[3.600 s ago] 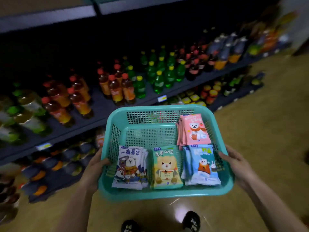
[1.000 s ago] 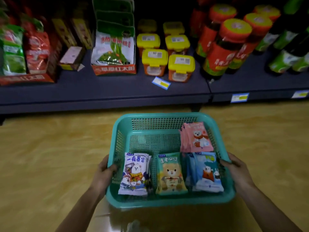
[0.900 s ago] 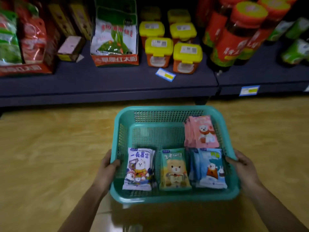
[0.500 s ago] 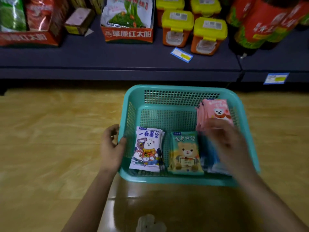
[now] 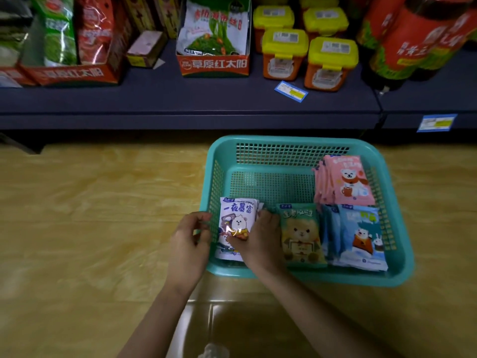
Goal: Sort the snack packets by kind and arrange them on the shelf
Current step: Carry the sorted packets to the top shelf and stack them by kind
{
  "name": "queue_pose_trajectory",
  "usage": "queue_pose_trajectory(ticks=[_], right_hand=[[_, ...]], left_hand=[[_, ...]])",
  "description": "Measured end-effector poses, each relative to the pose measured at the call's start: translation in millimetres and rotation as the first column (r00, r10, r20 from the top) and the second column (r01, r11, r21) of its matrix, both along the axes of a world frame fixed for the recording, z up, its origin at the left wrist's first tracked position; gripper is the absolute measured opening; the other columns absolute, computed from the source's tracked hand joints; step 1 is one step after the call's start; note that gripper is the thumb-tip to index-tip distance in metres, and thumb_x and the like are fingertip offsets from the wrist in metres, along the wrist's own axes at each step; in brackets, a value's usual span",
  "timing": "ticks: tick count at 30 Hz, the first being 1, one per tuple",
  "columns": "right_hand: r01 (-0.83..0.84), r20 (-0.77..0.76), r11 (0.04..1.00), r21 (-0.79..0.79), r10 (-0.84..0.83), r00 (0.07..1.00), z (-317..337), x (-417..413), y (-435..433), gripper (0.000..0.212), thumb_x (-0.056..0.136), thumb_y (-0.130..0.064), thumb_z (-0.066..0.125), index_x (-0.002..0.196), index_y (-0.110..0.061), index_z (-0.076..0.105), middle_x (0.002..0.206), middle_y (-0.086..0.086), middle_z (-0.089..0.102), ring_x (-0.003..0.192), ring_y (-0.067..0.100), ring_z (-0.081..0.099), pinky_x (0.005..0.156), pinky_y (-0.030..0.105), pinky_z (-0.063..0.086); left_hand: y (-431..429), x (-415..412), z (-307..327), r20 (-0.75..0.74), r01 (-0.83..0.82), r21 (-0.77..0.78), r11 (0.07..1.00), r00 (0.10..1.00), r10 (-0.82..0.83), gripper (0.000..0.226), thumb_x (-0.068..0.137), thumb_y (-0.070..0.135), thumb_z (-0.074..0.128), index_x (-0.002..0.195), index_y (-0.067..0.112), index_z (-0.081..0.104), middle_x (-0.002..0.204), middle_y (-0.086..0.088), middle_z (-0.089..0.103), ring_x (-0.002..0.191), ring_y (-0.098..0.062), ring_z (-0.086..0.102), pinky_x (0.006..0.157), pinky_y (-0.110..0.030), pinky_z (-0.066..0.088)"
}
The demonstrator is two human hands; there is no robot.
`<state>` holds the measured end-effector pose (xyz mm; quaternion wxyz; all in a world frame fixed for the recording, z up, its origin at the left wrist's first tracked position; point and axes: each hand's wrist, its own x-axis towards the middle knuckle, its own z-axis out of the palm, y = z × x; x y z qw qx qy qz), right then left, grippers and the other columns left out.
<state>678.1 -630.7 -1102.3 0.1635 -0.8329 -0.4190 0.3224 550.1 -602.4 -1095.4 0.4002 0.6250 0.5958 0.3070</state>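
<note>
In the basket's (image 5: 291, 140) near-left corner the right hand (image 5: 258, 241) grips the white packets (image 5: 238, 210), while the left hand (image 5: 189, 244) curls at its left rim, grip unclear

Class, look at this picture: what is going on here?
A teal basket sits on the floor before a store shelf. The person's left hand holds its left rim; the right hand grips the white packets inside. A green packet, blue packets and pink packets also lie in it. None is on the shelf yet.
</note>
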Motion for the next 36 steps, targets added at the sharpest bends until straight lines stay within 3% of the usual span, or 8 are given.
queue_pose_trajectory(ticks=[6, 12, 16, 19, 22, 25, 28, 36], right_hand=[[0.075, -0.15, 0.996, -0.048, -0.081, 0.985, -3.8, 3.8, 5.4, 0.081, 0.064, -0.038, 0.081, 0.126, -0.002, 0.043, 0.127, 0.016, 0.052, 0.117, 0.027, 0.052, 0.095, 0.035, 0.043], [0.154, -0.349, 0.988, 0.002, -0.144, 0.926, 6.5, 11.8, 8.9, 0.066, 0.064, -0.026, 0.082, 0.117, -0.004, 0.05, 0.116, 0.014, 0.059, 0.104, 0.03, 0.059, 0.087, 0.039, 0.049], [0.389, -0.587, 0.921, -0.017, -0.324, 0.742, 28.9, 54.4, -0.6, 0.053, 0.069, -0.024, 0.078, 0.113, -0.01, 0.052, 0.111, 0.01, 0.065, 0.093, 0.025, 0.063, 0.08, 0.041, 0.054], [0.5, -0.718, 0.861, -0.091, -0.404, 0.566, 42.4, 91.4, -15.9, 0.056, 0.078, -0.029, 0.072, 0.128, -0.024, 0.049, 0.13, 0.0, 0.055, 0.116, 0.026, 0.054, 0.093, 0.049, 0.047], [0.56, -0.739, 0.819, -0.124, -0.453, 0.499, 46.2, 118.0, -28.3, 0.053, 0.084, -0.027, 0.067, 0.134, -0.03, 0.047, 0.138, -0.006, 0.049, 0.129, 0.026, 0.045, 0.1, 0.051, 0.043], [0.577, -0.74, 0.803, -0.147, -0.476, 0.474, 45.1, 131.7, -37.2, 0.043, 0.085, -0.025, 0.065, 0.126, -0.029, 0.054, 0.117, -0.011, 0.058, 0.12, 0.024, 0.05, 0.092, 0.047, 0.047], [0.593, -0.744, 0.793, -0.142, -0.48, 0.464, 43.5, 136.3, -43.2, 0.036, 0.083, -0.024, 0.066, 0.118, -0.027, 0.059, 0.102, -0.017, 0.06, 0.104, 0.018, 0.055, 0.081, 0.043, 0.048], [0.588, -0.744, 0.794, -0.152, -0.484, 0.46, 34.3, 131.2, -44.0, 0.052, 0.077, -0.029, 0.071, 0.127, -0.027, 0.055, 0.131, -0.003, 0.057, 0.12, 0.025, 0.051, 0.1, 0.052, 0.042]], left_hand=[[1.2, -1.1, 5.0, 0.016, -0.011, -0.05, 0.999, 1.0, 0.012, 0.025, 0.086, -0.007, 0.049, 0.097, 0.013, 0.059, 0.094, 0.001, 0.063, 0.083, -0.008, 0.058, 0.067, -0.014, 0.044], [1.2, 4.7, 9.6, 0.045, 0.021, -0.172, 0.985, 0.999, -0.014, 0.043, 0.083, -0.017, 0.038, 0.108, 0.012, 0.056, 0.099, 0.002, 0.062, 0.085, -0.004, 0.057, 0.072, -0.014, 0.042], [7.4, 28.9, -3.1, -0.134, 0.139, -0.333, 0.933, 0.972, -0.193, 0.025, 0.091, 0.006, 0.051, 0.117, 0.004, 0.05, 0.113, -0.014, 0.06, 0.104, -0.028, 0.058, 0.074, -0.022, 0.038], [13.9, 54.1, -16.9, -0.16, 0.154, -0.445, 0.882, 0.956, -0.248, 0.037, 0.087, 0.019, 0.063, 0.11, -0.002, 0.043, 0.112, -0.023, 0.058, 0.106, -0.035, 0.057, 0.076, -0.026, 0.04], [21.0, 66.1, -29.5, -0.145, 0.075, -0.477, 0.876, 0.976, -0.162, 0.045, 0.082, 0.011, 0.069, 0.109, -0.011, 0.041, 0.116, -0.034, 0.055, 0.109, -0.042, 0.055, 0.089, -0.04, 0.047], [25.6, 69.0, -37.4, -0.124, 0.05, -0.532, 0.845, 0.983, -0.136, 0.058, 0.07, 0.009, 0.079, 0.11, -0.018, 0.047, 0.111, -0.034, 0.059, 0.106, -0.043, 0.058, 0.09, -0.049, 0.049], [21.8, 72.7, -39.5, -0.158, 0.01, -0.515, 0.857, 0.982, -0.106, 0.062, 0.058, 0.011, 0.087, 0.106, -0.01, 0.054, 0.106, -0.024, 0.065, 0.101, -0.036, 0.063, 0.086, -0.045, 0.052], [25.0, 78.4, -45.4, -0.144, -0.011, -0.609, 0.793, 0.985, -0.097, 0.029, 0.053, 0.016, 0.088, 0.075, 0.01, 0.07, 0.086, -0.009, 0.073, 0.074, -0.019, 0.066, 0.075, -0.028, 0.054]])
